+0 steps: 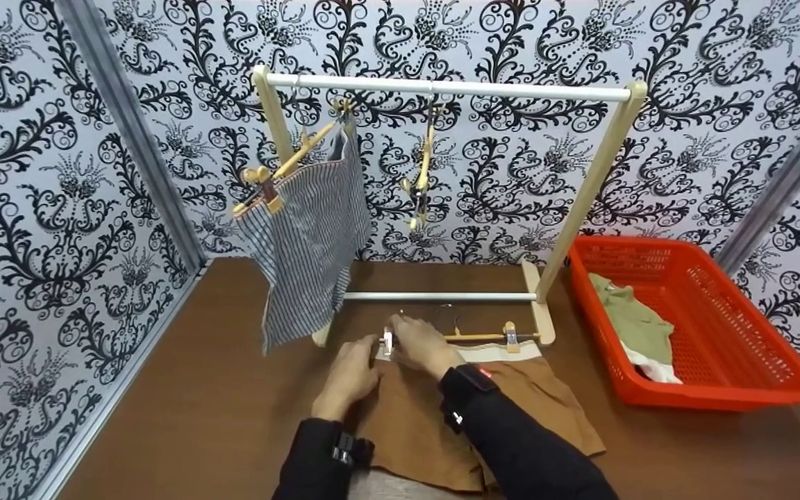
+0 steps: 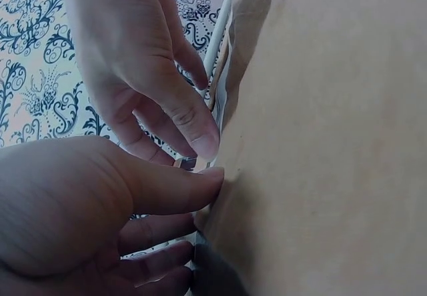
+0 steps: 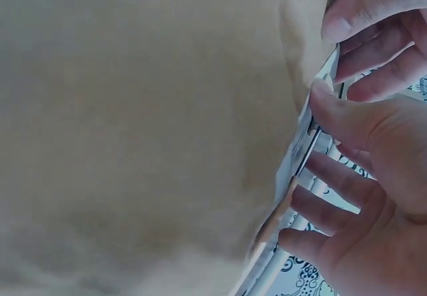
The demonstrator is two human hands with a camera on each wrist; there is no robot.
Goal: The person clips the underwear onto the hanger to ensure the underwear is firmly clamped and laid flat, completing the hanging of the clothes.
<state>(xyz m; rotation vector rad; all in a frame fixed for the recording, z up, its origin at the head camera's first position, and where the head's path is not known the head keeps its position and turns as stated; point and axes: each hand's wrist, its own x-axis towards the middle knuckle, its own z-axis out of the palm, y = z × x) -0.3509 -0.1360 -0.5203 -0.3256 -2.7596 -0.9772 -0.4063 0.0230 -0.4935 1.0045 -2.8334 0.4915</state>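
Note:
A pair of brown shorts [image 1: 421, 423] with a pale waistband lies flat on the table. Along the waistband runs a wooden clip hanger [image 1: 476, 337], and its right clip [image 1: 511, 340] sits over the band. My left hand [image 1: 353, 375] pinches the left corner of the waistband, thumb on the brown cloth and fingers behind it in the left wrist view. Right beside it, my right hand [image 1: 421, 342] pinches the hanger's left metal clip [image 1: 387, 342] at the band's edge. In the right wrist view the right thumb partly hides this clip.
Behind the shorts stands a rack with a white rail [image 1: 455, 87]. Striped shorts [image 1: 317, 236] hang clipped at its left, and a bare clip hanger [image 1: 426, 160] hangs mid-rail. To the right, a red basket [image 1: 726, 397] holds a green and white garment [image 1: 639, 326].

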